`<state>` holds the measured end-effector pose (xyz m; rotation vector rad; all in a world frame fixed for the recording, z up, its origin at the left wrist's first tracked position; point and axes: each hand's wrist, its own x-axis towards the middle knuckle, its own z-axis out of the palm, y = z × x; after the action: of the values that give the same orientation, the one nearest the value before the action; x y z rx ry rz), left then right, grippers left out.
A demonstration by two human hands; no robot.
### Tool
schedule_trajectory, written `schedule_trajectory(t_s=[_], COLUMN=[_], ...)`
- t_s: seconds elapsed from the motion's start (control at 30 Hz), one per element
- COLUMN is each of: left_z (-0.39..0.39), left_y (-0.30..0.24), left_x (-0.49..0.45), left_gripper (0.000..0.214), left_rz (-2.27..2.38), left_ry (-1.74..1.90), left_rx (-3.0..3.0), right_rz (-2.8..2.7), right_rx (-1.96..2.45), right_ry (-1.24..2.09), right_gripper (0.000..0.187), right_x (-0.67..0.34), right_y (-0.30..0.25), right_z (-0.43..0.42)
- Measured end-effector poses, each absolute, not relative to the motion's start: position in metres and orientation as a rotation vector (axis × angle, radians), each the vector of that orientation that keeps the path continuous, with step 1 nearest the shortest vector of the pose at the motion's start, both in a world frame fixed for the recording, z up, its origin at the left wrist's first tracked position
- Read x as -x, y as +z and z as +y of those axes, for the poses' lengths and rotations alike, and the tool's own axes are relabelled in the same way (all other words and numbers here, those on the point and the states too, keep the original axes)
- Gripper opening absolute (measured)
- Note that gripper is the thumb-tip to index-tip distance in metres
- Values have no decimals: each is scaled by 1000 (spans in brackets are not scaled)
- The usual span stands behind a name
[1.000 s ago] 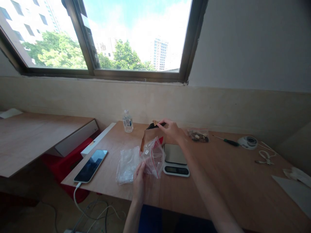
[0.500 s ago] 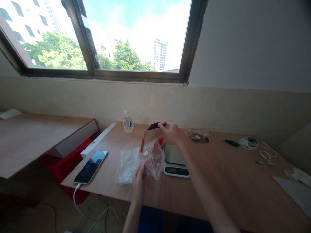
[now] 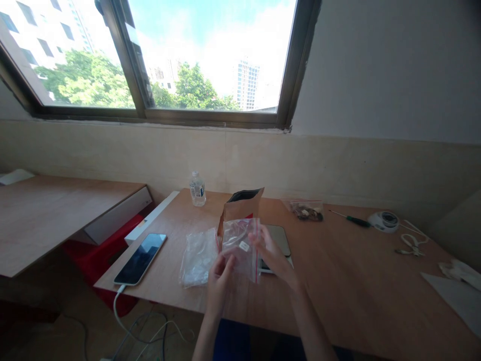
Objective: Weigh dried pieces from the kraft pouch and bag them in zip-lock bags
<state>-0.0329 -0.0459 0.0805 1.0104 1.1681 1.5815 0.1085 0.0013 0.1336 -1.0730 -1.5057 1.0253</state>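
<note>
A clear zip-lock bag [image 3: 235,235] with a red seal line and a small white label hangs between my hands above the table. My left hand [image 3: 219,276] is closed on its lower left side. At the red-lined edge, the fingers of my right hand [image 3: 271,250] are closed on the bag. Behind it stands a brown paper pouch [image 3: 244,204], its dark mouth open. Partly covered by my right hand is a kitchen scale [image 3: 280,235]. More clear plastic bags [image 3: 197,258] lie flat just left of my left hand.
A phone [image 3: 141,258] on a charging cable lies left, and a water bottle [image 3: 197,189] stands at the back. Toward the right are a filled zip bag [image 3: 308,210], a screwdriver [image 3: 356,220], a white dome camera [image 3: 385,221] and a coiled cable [image 3: 411,244].
My right hand has come down from the pouch's mouth to the zip-lock bag's sealed edge. The bag has turned and is spread flatter between both hands.
</note>
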Motion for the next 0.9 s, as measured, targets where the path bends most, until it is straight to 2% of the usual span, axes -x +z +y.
schedule_trajectory(t_s=[0.1,0.3,0.47,0.6,0.63,0.77,0.9], left_z=[-46,-45,-46,-52,-54,-64,-60], left_y=[82,82,88,90,90,86,63], left_x=[33,43,46,67,76,114,134], left_gripper=[27,23,38,48,50,55,52], left_rz=[1184,1240,1193,1341,1390,1622,1872], left_ry=[1547,1392,1261,1353,1376,1447,1403], left_rx=[-1114,-1293,-1219,-1067,-1043,-1003,-1059], right_rz=[-1326,-1033,-1255,-1341,-1336,-1402,-1391], right_rx=[1107,1135,1119,1198,1248,1674,1835], right_ry=[1038,965,863,912,828,101,-39], right_gripper=[33,35,33,41,41,32,36], right_x=[-109,-118,-120,-144,-156,-215,-258], right_y=[114,88,87,70,61,25,9], right_z=[-1,3,5,29,41,100,148])
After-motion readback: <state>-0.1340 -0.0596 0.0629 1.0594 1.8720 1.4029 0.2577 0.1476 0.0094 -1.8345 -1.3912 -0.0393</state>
